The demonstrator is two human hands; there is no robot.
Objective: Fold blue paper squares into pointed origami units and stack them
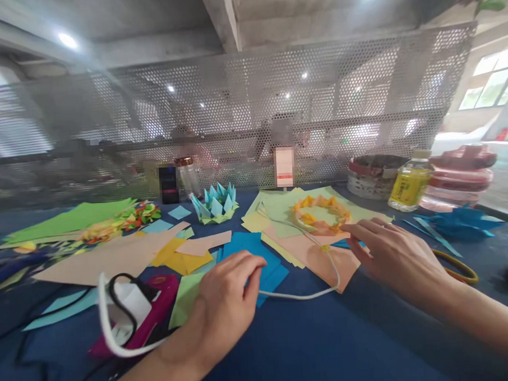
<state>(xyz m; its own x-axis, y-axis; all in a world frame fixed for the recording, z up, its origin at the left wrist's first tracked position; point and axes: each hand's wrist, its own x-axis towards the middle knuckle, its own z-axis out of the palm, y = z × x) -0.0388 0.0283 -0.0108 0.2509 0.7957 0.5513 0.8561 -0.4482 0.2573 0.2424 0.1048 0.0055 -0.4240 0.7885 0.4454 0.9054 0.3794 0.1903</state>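
My left hand (pixel 227 304) rests on the blue table with its fingers curled together over blue paper squares (pixel 256 252) and a white cable (pixel 321 291). Whether it grips anything I cannot make out. My right hand (pixel 393 252) lies with its fingers spread, fingertips on the pink paper sheet (pixel 319 255) beside an orange-yellow folded paper ring (pixel 321 210). A teal folded paper crown (pixel 215 203) stands further back.
Green, tan and yellow paper sheets (pixel 113 247) cover the left side. A white charger on a magenta object (pixel 137 308) lies near left. A yellow bottle (pixel 410 183), a basket (pixel 371 174), a pink container (pixel 459 176) and a blue paper star (pixel 461 223) stand right. A perforated metal screen (pixel 250 112) closes the back.
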